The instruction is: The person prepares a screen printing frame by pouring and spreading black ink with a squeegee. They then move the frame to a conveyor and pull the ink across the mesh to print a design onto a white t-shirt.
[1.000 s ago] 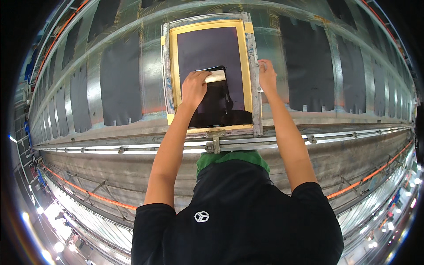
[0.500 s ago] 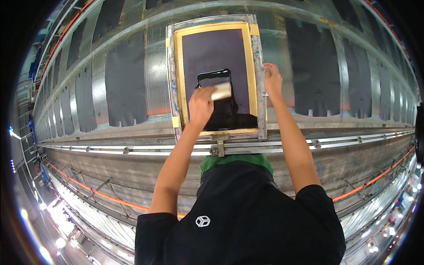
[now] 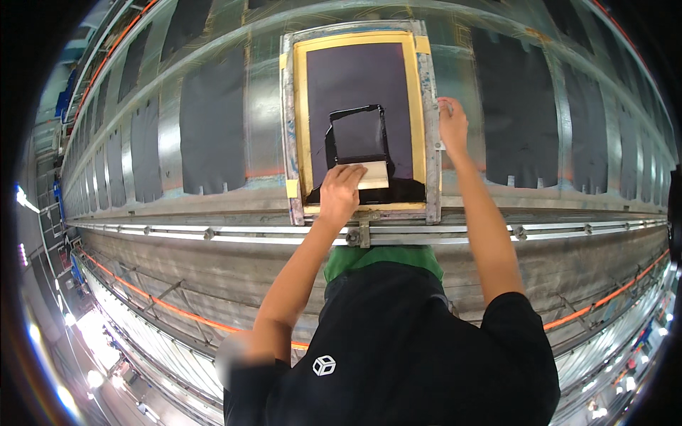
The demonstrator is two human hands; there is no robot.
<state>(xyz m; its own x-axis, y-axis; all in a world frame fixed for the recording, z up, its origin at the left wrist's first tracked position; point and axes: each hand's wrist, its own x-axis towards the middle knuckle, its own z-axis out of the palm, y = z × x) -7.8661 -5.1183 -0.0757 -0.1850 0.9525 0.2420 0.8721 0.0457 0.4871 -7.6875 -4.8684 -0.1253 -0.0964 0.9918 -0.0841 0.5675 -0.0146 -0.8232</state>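
A printing screen [image 3: 290, 128] with a worn metal frame lies before me, its mesh dark purple and bordered in yellow tape. My left hand [image 3: 341, 193] grips the pale wooden handle of a squeegee [image 3: 375, 175], low on the mesh. Glossy black ink [image 3: 406, 190] pools along the near end. Farther up, an ink outline surrounds a rectangle wiped thin by the blade. My right hand [image 3: 453, 128] is at the right side of the frame, fingers curled against its edge; the fingertips are partly hidden.
Dark grey fabric panels [image 3: 517, 106] lie in a row on the long metal table [image 3: 263, 92], both left and right of the screen. A metal rail [image 3: 284, 233] with clamps runs along the near table edge, close to my body. Orange strips [image 3: 170, 303] line the structure behind it.
My left hand has drawn the squeegee toward me, down the mesh, uncovering more of the wiped rectangle. My right hand stays at the frame's edge. The whole view has shifted slightly.
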